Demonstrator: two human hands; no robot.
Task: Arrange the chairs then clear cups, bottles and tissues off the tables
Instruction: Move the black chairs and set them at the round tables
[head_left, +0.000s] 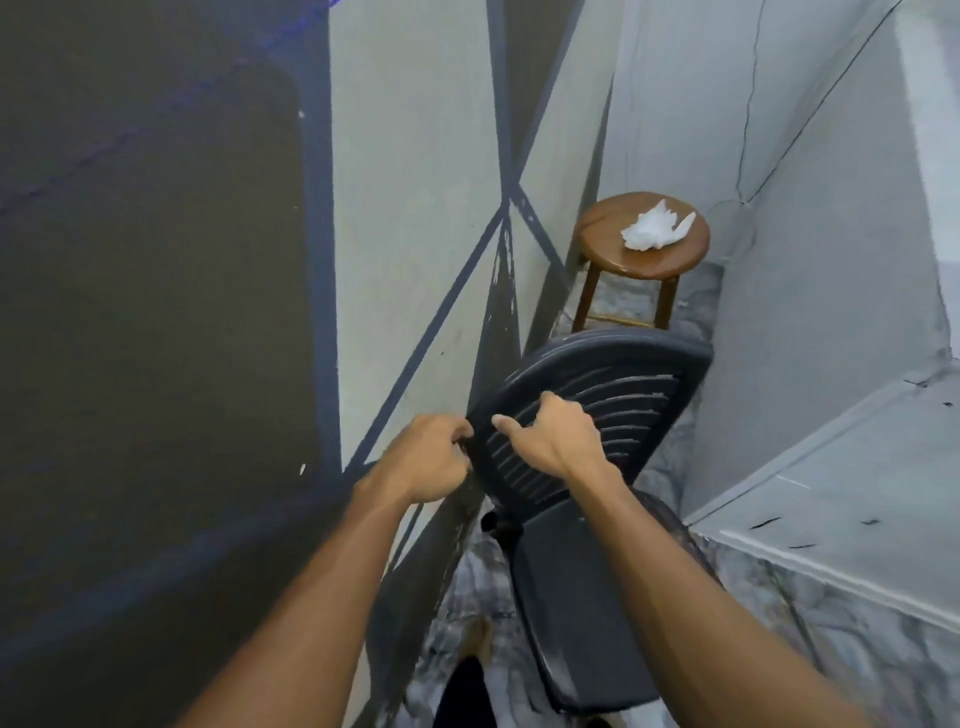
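- Count: one chair (597, 400), one stool (608, 249), one tissue (655, 232), two hands in view.
- Chair: dark grey plastic; curved backrest cut with rows of horizontal slots, pale scuffs along the slot edges; flat seat below, smeared with whitish dust near its front edge.
- Chair position: close against the painted wall (415, 182) on the left, on the marbled floor (779, 597), backrest tilted toward the wall. Legs not visible.
- Left hand (431, 457): fingers curled round the backrest's left edge, grasping it.
- Right hand (550, 439): on the face of the backrest, fingers hooked into the slots, thumb sticking out to the left; grasping the chair.
- Stool: round brown wooden seat, wooden legs, in the corner beyond the chair and apart from it.
- Tissue: white, crumpled, lying on the stool seat toward its far right side.
- Wall: pale panels split by dark blue-grey lines and dark blocks.
- Right side: pale grey ledge (857, 467) with small dark marks, beside the chair.
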